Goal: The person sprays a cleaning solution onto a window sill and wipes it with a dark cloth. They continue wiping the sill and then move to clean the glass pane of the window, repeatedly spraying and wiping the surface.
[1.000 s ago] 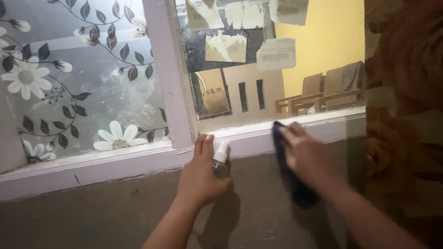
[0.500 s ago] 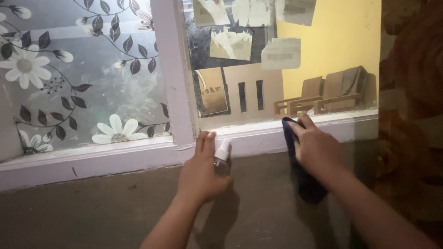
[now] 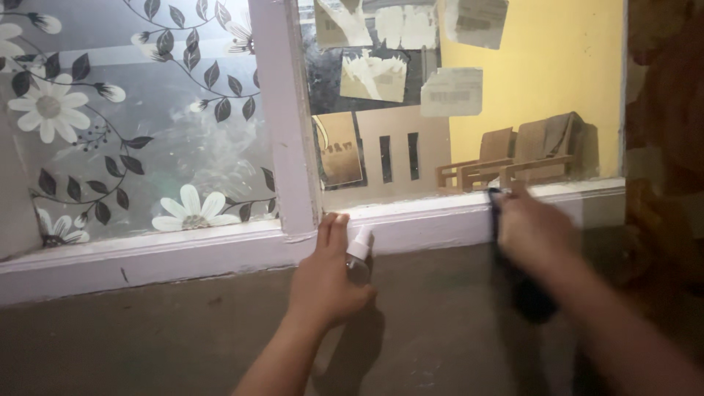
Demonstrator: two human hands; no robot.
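My left hand [image 3: 325,275] grips a small spray bottle [image 3: 358,254] with a white nozzle, its fingertips resting against the pale purple window frame [image 3: 220,249] below the upright post. My right hand [image 3: 534,231], blurred by motion, presses a dark blue cloth [image 3: 522,290] against the frame's lower rail at the right. The cloth hangs down below the hand over the grey wall.
The left pane carries a film with white flowers and dark leaves [image 3: 147,125]. The right pane [image 3: 411,110] has torn paper scraps stuck on it and shows wooden chairs [image 3: 513,158] against a yellow wall beyond. A patterned brown curtain [image 3: 664,132] hangs at the right edge.
My right hand has slid the cloth to the right along the lower rail. The left hand has stayed in place with the bottle.
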